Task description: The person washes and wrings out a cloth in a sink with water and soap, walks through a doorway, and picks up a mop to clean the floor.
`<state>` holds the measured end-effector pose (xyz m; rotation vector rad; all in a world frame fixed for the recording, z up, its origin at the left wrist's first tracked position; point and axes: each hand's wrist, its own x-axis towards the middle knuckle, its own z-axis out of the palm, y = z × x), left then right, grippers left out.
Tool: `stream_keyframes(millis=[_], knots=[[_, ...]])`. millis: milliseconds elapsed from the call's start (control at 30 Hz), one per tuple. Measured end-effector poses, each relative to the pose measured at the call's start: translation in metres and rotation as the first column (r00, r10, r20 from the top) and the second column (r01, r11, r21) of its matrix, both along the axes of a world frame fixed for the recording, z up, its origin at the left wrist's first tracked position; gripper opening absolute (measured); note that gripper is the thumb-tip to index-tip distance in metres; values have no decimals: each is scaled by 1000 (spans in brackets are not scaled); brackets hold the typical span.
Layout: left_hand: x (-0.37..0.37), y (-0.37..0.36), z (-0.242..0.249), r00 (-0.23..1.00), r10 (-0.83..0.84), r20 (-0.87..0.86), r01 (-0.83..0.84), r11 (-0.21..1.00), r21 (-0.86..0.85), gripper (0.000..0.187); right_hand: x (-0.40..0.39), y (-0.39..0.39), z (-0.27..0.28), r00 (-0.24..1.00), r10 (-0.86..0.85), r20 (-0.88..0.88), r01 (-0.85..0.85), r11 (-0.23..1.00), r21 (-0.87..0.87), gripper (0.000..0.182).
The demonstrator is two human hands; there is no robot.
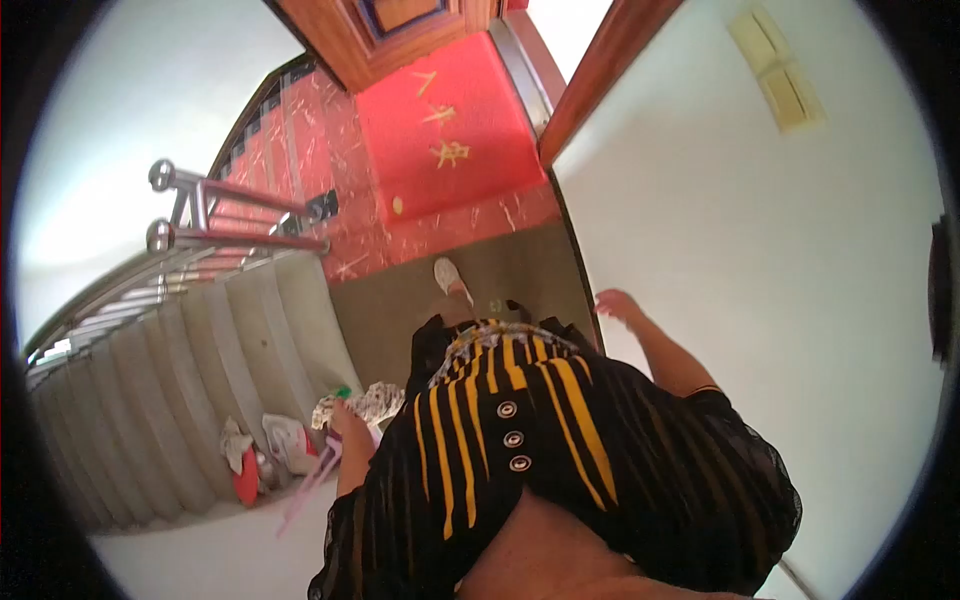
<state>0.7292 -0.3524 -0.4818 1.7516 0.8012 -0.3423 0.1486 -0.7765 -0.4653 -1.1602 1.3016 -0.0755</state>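
Note:
At the lower left, my left hand (348, 425) is closed on a bunched, light patterned cloth (372, 402) with a small green bit near its top. A pale pink, thin-framed thing like a clothes hanger (318, 478) hangs down beside the same hand, partly hidden by the forearm. My right hand (620, 306) is held out to the side near the white wall (740, 240), with nothing in it and its fingers loosely apart.
Ahead, a red doormat (455, 130) with yellow characters lies by an open wooden door (400, 40). Grey stairs (170, 380) with a metal railing (235, 240) drop away on the left. White and red items (288, 440) lie on the steps. Light switches (775, 70) are on the right wall.

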Motion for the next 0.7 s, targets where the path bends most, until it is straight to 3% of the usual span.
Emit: stream_keyframes(millis=[67,100,167,200,267,367,500,533,600,633,700], knots=[[41,-35,-5,998,-48,-28,49,998,34,23,25,-5,8,990,-137,-31,140,968,206,24],[84,-100,9,984,-180,-4,180,982,-58,28,43,-14,1,992,-109,61,90,964,251,24],[117,-169,56,921,-385,55,389,904,-177,38,72,-37,15,994,-95,61,82,979,189,27],[131,-206,63,912,-407,52,409,896,-173,38,84,-48,18,991,-118,60,105,975,194,27],[156,-283,75,860,-423,286,459,886,-68,44,107,-73,24,985,-171,29,164,970,180,29],[167,-391,111,839,-479,259,502,864,-29,46,135,-117,35,986,-166,32,159,975,158,26],[166,-495,115,858,-450,247,503,834,-228,46,150,-176,21,985,-169,20,162,968,189,27],[209,-493,52,879,-430,206,475,821,-317,42,150,-193,8,993,-118,25,108,962,250,27],[178,-551,98,881,-439,179,473,831,-293,40,157,-250,-37,997,-65,47,48,954,295,27],[157,-579,126,884,-446,141,468,847,-253,38,160,-279,-68,968,250,10,-247,947,204,26],[141,-613,156,902,-420,105,433,872,-228,36,185,-325,-40,881,459,-113,-470,876,-109,24]])
